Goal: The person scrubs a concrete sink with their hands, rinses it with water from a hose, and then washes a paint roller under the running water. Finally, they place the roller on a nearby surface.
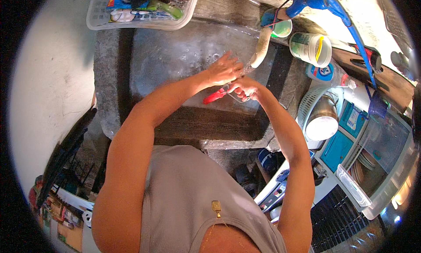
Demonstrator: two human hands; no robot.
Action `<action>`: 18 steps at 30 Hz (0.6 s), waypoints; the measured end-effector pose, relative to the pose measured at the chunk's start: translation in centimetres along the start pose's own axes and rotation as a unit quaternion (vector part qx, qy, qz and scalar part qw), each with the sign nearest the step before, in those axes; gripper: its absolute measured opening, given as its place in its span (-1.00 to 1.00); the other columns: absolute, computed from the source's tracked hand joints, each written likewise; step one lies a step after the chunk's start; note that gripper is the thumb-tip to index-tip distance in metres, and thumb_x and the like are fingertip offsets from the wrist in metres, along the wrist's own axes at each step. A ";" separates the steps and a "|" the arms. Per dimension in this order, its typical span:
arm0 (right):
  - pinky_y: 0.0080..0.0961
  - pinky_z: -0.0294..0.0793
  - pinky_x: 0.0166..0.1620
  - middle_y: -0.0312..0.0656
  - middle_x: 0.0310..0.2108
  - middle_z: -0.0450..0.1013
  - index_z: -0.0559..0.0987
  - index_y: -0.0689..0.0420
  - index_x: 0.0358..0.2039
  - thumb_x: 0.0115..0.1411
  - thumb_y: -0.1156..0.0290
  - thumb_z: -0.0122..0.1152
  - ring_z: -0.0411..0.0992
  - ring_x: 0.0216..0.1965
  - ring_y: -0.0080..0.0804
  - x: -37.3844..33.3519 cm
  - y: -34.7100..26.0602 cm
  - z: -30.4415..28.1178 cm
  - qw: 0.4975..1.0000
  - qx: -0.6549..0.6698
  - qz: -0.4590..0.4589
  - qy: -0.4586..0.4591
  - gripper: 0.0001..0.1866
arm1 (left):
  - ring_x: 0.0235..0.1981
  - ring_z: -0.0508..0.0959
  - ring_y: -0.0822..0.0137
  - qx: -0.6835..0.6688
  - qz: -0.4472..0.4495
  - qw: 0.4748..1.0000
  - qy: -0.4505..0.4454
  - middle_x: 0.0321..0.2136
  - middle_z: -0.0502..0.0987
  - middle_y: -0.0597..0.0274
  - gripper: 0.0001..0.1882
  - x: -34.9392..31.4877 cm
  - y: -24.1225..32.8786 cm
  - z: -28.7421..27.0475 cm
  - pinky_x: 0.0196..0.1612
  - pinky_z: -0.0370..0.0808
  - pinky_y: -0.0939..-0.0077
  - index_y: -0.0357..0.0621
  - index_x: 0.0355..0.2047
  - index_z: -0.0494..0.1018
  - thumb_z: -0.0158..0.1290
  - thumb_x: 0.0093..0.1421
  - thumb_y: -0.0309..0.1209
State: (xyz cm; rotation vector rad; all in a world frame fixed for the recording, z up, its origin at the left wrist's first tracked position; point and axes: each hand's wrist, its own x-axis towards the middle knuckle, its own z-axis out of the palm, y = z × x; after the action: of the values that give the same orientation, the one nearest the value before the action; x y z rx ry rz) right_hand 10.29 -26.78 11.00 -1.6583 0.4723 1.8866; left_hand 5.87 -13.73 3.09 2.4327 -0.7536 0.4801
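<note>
My two hands are close together over a stone sink basin (pixel 160 77), beside the mouth of a pale pipe. My right hand (pixel 247 87) is closed around a red-handled utensil (pixel 215 96); its red end points down to the left. A thin metal part shows under the fingers, but the hand hides the rest, so its exact kind is unclear. Just above, my left hand (pixel 224 69) is palm down with fingers bent and somewhat apart, next to the running water. Its palm side is hidden, and I see nothing in it.
A pale pipe (pixel 262 47) joins a blue pipe (pixel 309 1) at the upper right. A plastic basket (pixel 186 18) of cleaning things stands at the far left rim. On the right are a white bucket (pixel 302 49), a blue-labelled bottle (pixel 322 72) and a basket with a metal pot (pixel 323 112).
</note>
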 end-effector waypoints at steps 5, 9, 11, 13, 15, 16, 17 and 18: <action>-0.60 -0.09 -0.76 -0.44 -0.84 0.06 0.25 0.02 -0.78 -0.09 0.45 0.23 -0.05 -0.85 -0.63 0.1 0.7 -0.1 0.994 0.021 -0.004 -0.103 -0.67 | -0.52 0.54 0.25 -0.033 -0.020 0.985 -0.167 -0.58 0.50 0.32 -0.84 -0.2 0.3 -1.5 -0.38 0.44 0.26 0.01 -0.48 0.48 0.08 -0.08 -0.25; -0.59 -0.09 -0.78 -0.43 -0.85 0.06 0.23 0.04 -0.80 -0.11 0.47 0.24 -0.03 -0.86 -0.60 -1.9 -0.9 1.2 0.998 -0.046 -0.029 0.010 -0.66 | -0.59 0.56 0.12 -0.071 -0.080 0.961 -0.254 -0.66 0.52 0.21 -0.90 1.7 0.2 -3.4 -0.53 0.44 0.23 0.11 -0.57 0.52 0.06 -0.11 -0.24; -0.56 -0.07 -0.78 -0.39 -0.83 0.09 0.30 0.06 -0.75 -0.14 0.50 0.26 0.03 -0.85 -0.57 -2.2 -0.6 0.4 0.999 -0.040 -0.009 -0.002 -0.72 | -0.58 0.56 0.10 -0.082 -0.070 0.971 -0.214 -0.66 0.51 0.21 -0.90 2.0 0.5 -3.6 -0.54 0.45 0.22 0.12 -0.57 0.52 0.06 -0.10 -0.24; -0.54 -0.06 -0.78 -0.38 -0.82 0.11 0.33 0.07 -0.73 -0.16 0.51 0.27 0.05 -0.84 -0.56 -2.8 -0.7 0.1 0.999 -0.047 0.014 -0.004 -0.75 | -0.58 0.56 0.10 -0.096 -0.077 0.974 -0.191 -0.67 0.51 0.21 -0.90 2.1 0.9 -3.6 -0.54 0.46 0.22 0.12 -0.57 0.52 0.06 -0.10 -0.23; -0.54 -0.06 -0.78 -0.38 -0.82 0.10 0.32 0.07 -0.73 -0.15 0.51 0.26 0.04 -0.84 -0.55 -3.2 -0.1 -0.4 0.997 -0.067 0.032 -0.014 -0.74 | -0.57 0.56 0.11 -0.117 -0.094 0.971 -0.185 -0.66 0.51 0.23 -0.89 2.3 2.0 -3.2 -0.54 0.47 0.22 0.11 -0.57 0.52 0.06 -0.10 -0.24; -0.54 -0.06 -0.78 -0.38 -0.82 0.10 0.31 0.07 -0.73 -0.15 0.50 0.26 0.04 -0.84 -0.55 -3.7 -0.1 -0.6 0.996 -0.074 0.044 -0.024 -0.74 | -0.56 0.57 0.14 -0.111 -0.109 0.957 -0.246 -0.66 0.51 0.22 -0.89 2.7 2.5 -3.0 -0.55 0.47 0.24 0.10 -0.52 0.52 0.05 -0.08 -0.27; -0.54 -0.06 -0.78 -0.38 -0.82 0.09 0.31 0.07 -0.73 -0.15 0.50 0.26 0.03 -0.84 -0.56 -4.0 0.1 -0.8 0.995 -0.081 0.055 -0.035 -0.74 | -0.56 0.57 0.15 -0.114 -0.094 0.963 -0.224 -0.66 0.51 0.23 -0.88 2.6 2.7 -3.1 -0.55 0.47 0.24 0.08 -0.50 0.52 0.05 -0.07 -0.28; -0.54 -0.02 -0.77 -0.37 -0.81 0.11 0.32 0.08 -0.72 -0.16 0.50 0.25 0.05 -0.83 -0.55 -4.2 0.2 -1.1 0.992 -0.115 0.039 -0.038 -0.76 | -0.55 0.57 0.16 -0.118 -0.080 0.969 -0.201 -0.66 0.52 0.23 -0.88 2.5 3.1 -3.1 -0.56 0.47 0.24 0.07 -0.48 0.52 0.05 -0.06 -0.29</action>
State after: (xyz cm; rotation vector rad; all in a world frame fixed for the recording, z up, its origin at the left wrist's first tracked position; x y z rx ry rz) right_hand 11.25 -28.43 14.92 -1.7266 0.3010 2.1212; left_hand 5.43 -15.05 7.93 2.3617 -0.7183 -0.1674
